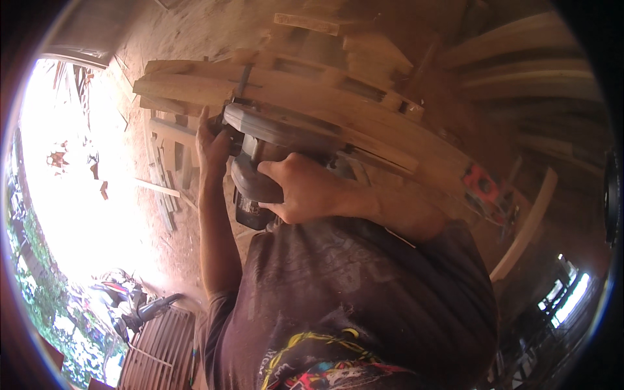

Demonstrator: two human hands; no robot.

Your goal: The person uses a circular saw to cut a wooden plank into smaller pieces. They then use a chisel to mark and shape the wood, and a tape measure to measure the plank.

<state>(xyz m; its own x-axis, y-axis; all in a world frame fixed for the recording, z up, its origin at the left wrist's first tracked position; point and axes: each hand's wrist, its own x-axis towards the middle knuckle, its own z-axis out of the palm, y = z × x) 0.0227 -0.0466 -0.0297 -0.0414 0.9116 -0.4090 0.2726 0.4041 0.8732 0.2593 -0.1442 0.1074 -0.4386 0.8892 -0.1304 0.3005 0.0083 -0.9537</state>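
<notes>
A grey and black handheld power tool, which looks like a circular saw, rests over long wooden boards in front of me. Its rounded grey guard lies across the boards, and a thin metal bar sticks out at its far end. My right hand is wrapped round the rear handle. At the tool's left front, my left hand grips its black part, with the fingers partly hidden. The blade is out of sight beneath the guard. A dark motor body or battery end hangs on the near side, close to my shirt.
Wood offcuts lie on the dusty ground to the left. An orange-red object sits at the right end of the boards. More planks are stacked at the far right. A motorbike and a slatted wooden piece stand lower left.
</notes>
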